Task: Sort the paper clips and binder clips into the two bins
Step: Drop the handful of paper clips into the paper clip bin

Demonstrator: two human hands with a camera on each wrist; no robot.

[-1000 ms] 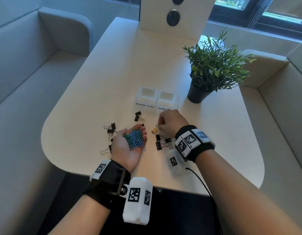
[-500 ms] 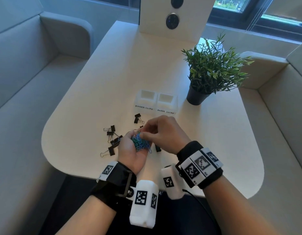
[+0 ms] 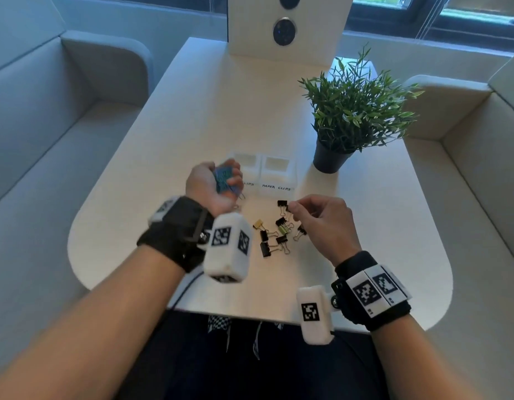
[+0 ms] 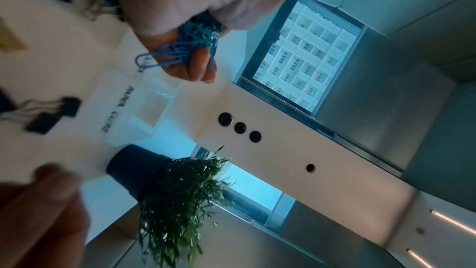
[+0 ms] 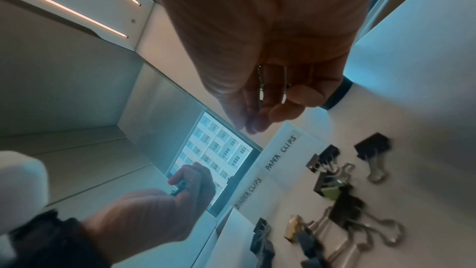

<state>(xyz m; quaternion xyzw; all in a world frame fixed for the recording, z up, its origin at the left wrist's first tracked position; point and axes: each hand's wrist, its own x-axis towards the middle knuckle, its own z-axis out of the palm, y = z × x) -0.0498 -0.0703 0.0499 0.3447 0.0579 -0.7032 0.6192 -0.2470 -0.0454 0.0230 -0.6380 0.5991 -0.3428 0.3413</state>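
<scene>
My left hand (image 3: 205,183) is raised in front of the white bin labelled binder clips (image 3: 245,161) and grips a bunch of blue and green paper clips (image 3: 223,176). In the left wrist view the paper clips (image 4: 190,40) poke out between the curled fingers. The bin labelled paper clips (image 3: 277,168) stands just right of the first bin. My right hand (image 3: 292,209) hovers over a pile of black, yellow and green binder clips (image 3: 274,235), fingers curled. A thin metal clip (image 5: 260,83) shows inside its fingers; I cannot tell which kind.
A potted plant (image 3: 354,111) stands right of the bins. A white panel with round buttons (image 3: 283,27) rises at the table's far end. Grey sofas flank the white table (image 3: 192,111). More binder clips lie under my left hand.
My left hand has closed round the paper clips, lifted and moved forward toward the bins. My right hand has left the left palm and gone right, over the binder clip pile.
</scene>
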